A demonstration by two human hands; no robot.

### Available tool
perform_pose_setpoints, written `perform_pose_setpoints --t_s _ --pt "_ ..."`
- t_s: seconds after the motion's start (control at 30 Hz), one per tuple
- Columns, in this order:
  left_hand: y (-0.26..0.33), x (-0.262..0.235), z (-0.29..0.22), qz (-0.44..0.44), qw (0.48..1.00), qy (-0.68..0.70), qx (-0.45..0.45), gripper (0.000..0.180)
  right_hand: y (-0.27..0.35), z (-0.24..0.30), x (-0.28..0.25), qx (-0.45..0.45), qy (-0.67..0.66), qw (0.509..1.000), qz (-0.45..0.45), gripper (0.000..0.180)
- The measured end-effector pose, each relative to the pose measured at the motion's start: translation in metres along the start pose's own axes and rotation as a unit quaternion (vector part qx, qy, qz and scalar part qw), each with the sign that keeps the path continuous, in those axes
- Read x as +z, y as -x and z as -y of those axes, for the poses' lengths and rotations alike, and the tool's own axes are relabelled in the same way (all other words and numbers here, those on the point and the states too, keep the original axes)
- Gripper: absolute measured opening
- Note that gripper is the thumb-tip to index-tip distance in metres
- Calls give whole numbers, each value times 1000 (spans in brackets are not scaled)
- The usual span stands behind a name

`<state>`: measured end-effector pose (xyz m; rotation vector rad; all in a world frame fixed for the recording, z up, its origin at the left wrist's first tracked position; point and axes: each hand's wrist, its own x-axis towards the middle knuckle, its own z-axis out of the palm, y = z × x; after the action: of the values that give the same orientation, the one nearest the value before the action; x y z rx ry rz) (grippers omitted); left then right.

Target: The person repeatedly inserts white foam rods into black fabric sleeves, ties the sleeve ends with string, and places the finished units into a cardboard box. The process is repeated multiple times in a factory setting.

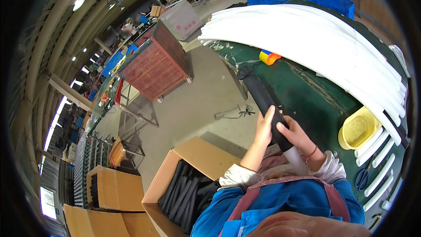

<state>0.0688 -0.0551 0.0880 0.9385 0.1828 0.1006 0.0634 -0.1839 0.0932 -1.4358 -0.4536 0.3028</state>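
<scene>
Both my hands grip a long black sleeve (258, 90), which slants away from my body over the edge of the green table (322, 92). My left hand (264, 128) is closed round its left side. From the right, my right hand (295, 133) wraps it with the thumb on top. Out of the sleeve's near end comes a white tube (296, 161), close to my apron. The sleeve's far end looks bunched. On the table beyond lie many long white tubes (307, 39) in a pile, with a colourful tape roll (269, 57) by their edge.
A cardboard box (204, 151) of black sleeves (184, 193) stands at my left. Right of me are a yellow tub (346, 138), blue-handled scissors (362, 178) and short white tube pieces (379, 174). Blue crates (340, 4) sit at the far end; a reddish wooden cabinet (153, 68) stands farther left.
</scene>
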Motion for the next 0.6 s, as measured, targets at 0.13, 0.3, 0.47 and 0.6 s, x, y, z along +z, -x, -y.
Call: perform_pose_setpoints --t_s 0.13,0.3,0.47,0.6 --pt "-4 -29 -7 -6 997 -20 73 63 -4 12 14 27 -57 996 65 53" --pt "-27 -70 -71 53 959 -42 274 49 19 36 17 165 -217 945 182 43" --pt "-16 -80 -90 110 955 -16 274 47 30 24 5 232 -357 870 249 41" --pt "-21 -104 -81 107 961 -7 255 45 36 -8 -1 271 -451 798 294 47"
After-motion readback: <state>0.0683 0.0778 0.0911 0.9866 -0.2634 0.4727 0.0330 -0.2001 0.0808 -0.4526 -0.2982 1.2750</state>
